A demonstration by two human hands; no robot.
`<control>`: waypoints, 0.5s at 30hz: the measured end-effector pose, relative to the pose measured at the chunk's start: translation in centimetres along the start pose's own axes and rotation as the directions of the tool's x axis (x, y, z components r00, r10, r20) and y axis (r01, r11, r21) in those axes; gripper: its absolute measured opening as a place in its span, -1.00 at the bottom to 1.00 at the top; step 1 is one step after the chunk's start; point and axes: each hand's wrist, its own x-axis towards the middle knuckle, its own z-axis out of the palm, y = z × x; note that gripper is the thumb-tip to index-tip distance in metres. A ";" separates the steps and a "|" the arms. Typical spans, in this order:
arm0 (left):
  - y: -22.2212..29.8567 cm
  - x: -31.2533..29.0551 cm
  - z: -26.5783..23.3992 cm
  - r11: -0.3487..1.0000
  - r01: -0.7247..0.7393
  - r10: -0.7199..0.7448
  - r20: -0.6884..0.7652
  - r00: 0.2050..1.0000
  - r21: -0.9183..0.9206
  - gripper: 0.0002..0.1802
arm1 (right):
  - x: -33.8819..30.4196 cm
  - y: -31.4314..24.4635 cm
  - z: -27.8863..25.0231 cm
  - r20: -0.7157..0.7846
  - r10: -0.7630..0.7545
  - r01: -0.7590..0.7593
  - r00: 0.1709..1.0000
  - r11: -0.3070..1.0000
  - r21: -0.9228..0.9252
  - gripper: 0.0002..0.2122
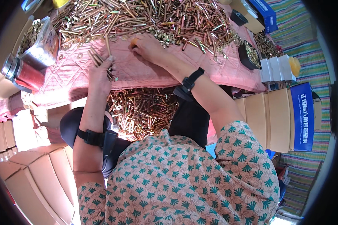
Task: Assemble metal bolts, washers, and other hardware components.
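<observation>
Several long brass-coloured bolts (97,60) are gripped in my left hand (102,73), closed round them above the near part of the pink cloth. One of the bolts points up toward the far pile. Over the cloth, to the right, is my right hand (149,48), its fingers bent together and an orange cover (134,42) on a fingertip. What its fingers hold, if anything, is hidden. Beside that hand lies a small heap of nuts (164,37). A big pile of loose bolts (139,17) spreads across the far side.
Washers fill a clear tub (41,41) at left, near a red jar (29,76). A black tray (248,56) of small nuts stands right. More bolts (142,112) lie below the table edge, between my legs. Cardboard boxes (266,120) flank both sides.
</observation>
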 end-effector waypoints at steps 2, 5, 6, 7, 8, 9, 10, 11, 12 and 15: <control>-0.8 -0.2 0.6 1.000 -0.001 0.000 0.035 0.999 0.031 -0.78 | -1.0 0.0 -0.7 0.027 0.028 -0.029 0.999 0.999 0.024 -0.86; -1.3 -0.9 1.6 0.985 0.138 -0.150 0.112 0.982 0.108 -0.82 | -2.1 0.0 -1.6 0.043 0.071 -0.074 0.997 0.995 0.072 -0.86; -1.6 -1.0 2.0 0.984 0.138 -0.150 0.116 0.982 0.109 -0.82 | -2.5 0.2 -1.8 0.032 0.089 -0.092 0.995 0.991 0.094 -0.87; -1.8 -1.1 2.3 0.982 0.143 -0.159 0.128 0.979 0.123 -0.82 | -2.9 0.4 -1.9 0.031 0.091 -0.094 0.995 0.991 0.092 -0.87; -2.0 -1.2 2.5 0.980 0.148 -0.166 0.138 0.976 0.136 -0.82 | -3.1 0.4 -2.0 0.027 0.111 -0.114 0.993 0.981 0.160 -0.88; -2.2 -1.2 2.4 0.980 0.148 -0.167 0.138 0.976 0.134 -0.82 | -3.3 0.5 -2.2 0.025 0.130 -0.133 0.991 0.965 0.227 -0.89; -2.4 -1.1 2.4 0.978 0.137 -0.160 0.141 0.977 0.154 -0.81 | -3.6 0.7 -2.5 0.026 0.129 -0.132 0.991 0.965 0.227 -0.89; -2.5 -1.1 2.3 0.977 0.127 -0.152 0.144 0.978 0.173 -0.80 | -3.8 1.0 -3.2 -0.073 0.177 -0.160 0.982 0.968 0.195 -0.90; -2.5 -1.0 2.3 0.977 0.127 -0.152 0.142 0.978 0.171 -0.80 | -4.1 1.6 -3.7 -0.172 0.218 -0.190 0.961 0.968 0.165 -0.90; -2.5 -1.2 2.7 0.975 0.142 -0.164 0.124 0.979 0.170 -0.81 | -4.3 5.4 -5.2 -0.253 0.344 -0.337 0.904 0.939 0.071 -0.92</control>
